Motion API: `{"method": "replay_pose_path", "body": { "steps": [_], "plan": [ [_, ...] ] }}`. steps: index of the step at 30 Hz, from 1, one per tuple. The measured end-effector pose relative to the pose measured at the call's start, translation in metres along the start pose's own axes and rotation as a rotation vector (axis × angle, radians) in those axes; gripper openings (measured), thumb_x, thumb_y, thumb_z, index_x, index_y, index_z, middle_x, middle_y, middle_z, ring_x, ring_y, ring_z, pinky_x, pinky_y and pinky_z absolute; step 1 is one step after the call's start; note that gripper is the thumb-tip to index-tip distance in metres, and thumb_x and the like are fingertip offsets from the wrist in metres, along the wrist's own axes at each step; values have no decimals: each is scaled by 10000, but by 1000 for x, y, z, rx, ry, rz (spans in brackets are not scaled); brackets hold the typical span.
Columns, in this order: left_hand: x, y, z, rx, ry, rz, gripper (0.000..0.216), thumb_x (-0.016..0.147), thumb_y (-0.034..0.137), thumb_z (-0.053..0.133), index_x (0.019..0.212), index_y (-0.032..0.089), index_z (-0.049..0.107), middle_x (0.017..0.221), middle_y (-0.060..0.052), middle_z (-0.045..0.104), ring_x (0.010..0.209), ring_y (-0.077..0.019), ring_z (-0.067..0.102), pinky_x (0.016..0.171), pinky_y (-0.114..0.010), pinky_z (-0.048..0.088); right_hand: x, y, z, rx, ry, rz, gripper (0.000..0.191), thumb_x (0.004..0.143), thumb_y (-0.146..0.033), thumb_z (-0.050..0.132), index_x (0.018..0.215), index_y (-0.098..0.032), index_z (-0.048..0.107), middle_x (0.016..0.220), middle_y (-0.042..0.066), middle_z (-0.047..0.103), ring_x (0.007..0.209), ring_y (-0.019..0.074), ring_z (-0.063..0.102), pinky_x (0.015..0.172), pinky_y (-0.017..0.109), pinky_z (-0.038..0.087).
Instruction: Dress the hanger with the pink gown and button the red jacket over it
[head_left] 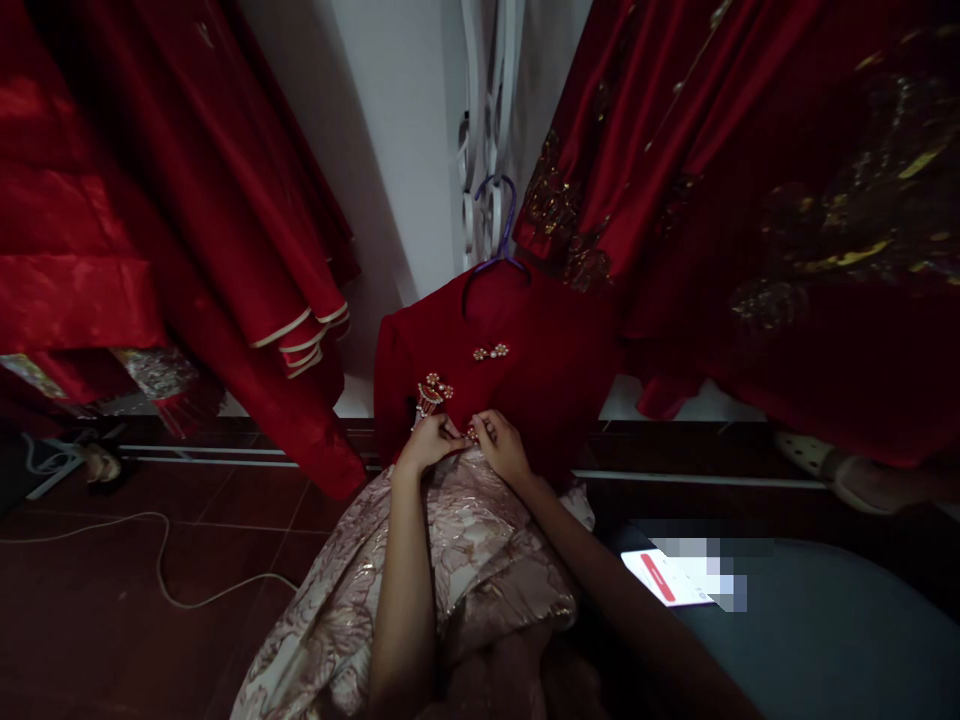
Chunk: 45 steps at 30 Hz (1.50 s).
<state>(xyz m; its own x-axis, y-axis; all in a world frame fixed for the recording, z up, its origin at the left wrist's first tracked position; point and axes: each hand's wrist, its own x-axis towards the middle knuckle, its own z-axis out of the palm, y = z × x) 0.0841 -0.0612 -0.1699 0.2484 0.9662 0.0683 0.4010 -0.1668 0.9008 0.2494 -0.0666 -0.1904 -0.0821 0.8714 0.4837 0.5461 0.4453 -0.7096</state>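
Observation:
A red garment (555, 370) hangs upright in front of me on a purple hanger (504, 225). A beaded clasp (491, 352) closes its front below the neckline, and a tasselled beaded brooch (433, 395) sits on the chest to the left. My left hand (433, 443) pinches at the garment's front opening, fingers closed. Facing it, my right hand (501, 446) is also closed in a pinch. Between the fingertips shows a small lower beaded clasp (472, 435), partly hidden by the fingers. Pale floral fabric with metallic threads (480, 510) lies beneath both forearms.
Red garments hang at the left (247, 220) and right (712, 250), the right one with gold sequins. Behind stands a white metal rack (491, 110). A lit phone (660, 578) rests on a dark seat (840, 620). A pale cable (169, 590) crosses the tiled floor.

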Motion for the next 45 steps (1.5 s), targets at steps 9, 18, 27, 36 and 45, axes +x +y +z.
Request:
{"method": "replay_pose_path", "body": {
  "steps": [9, 18, 27, 36, 45],
  "plan": [
    [-1, 9, -1, 99, 30, 32, 349, 576, 440, 725, 683, 129, 609, 677, -42, 654, 602, -130, 573, 557, -222, 412, 0, 1, 0, 21, -2, -5, 245, 895, -357, 375, 801, -198, 537, 758, 32, 595, 687, 141, 552, 684, 247, 420],
    [1, 7, -2, 49, 102, 47, 328, 591, 419, 726, 713, 133, 618, 716, -50, 675, 644, -144, 604, 607, -241, 450, 0, -1, -1, 37, 6, 8, 254, 897, -375, 377, 810, -202, 541, 762, 34, 604, 676, 142, 552, 661, 245, 422],
    [-4, 10, -2, 25, 47, -9, 305, 540, 390, 764, 648, 135, 638, 673, -39, 677, 614, -127, 596, 589, -224, 437, 1, 3, 1, 20, -19, 7, 245, 887, -367, 389, 810, -197, 549, 781, 46, 612, 689, 149, 562, 688, 261, 431],
    [-1, 9, -2, 49, 107, 8, 247, 614, 349, 713, 688, 134, 618, 690, -44, 672, 612, -128, 590, 560, -220, 425, 1, 0, 0, 58, -12, 8, 236, 888, -366, 390, 809, -199, 538, 784, 51, 616, 709, 155, 576, 678, 261, 435],
    [4, 12, 3, -163, 139, 54, 372, 588, 414, 737, 769, 142, 559, 709, -26, 644, 620, -108, 591, 583, -210, 464, 0, 0, 1, 43, 3, 16, 253, 889, -393, 378, 796, -208, 522, 772, 47, 619, 702, 158, 580, 670, 258, 430]
  ]
}}
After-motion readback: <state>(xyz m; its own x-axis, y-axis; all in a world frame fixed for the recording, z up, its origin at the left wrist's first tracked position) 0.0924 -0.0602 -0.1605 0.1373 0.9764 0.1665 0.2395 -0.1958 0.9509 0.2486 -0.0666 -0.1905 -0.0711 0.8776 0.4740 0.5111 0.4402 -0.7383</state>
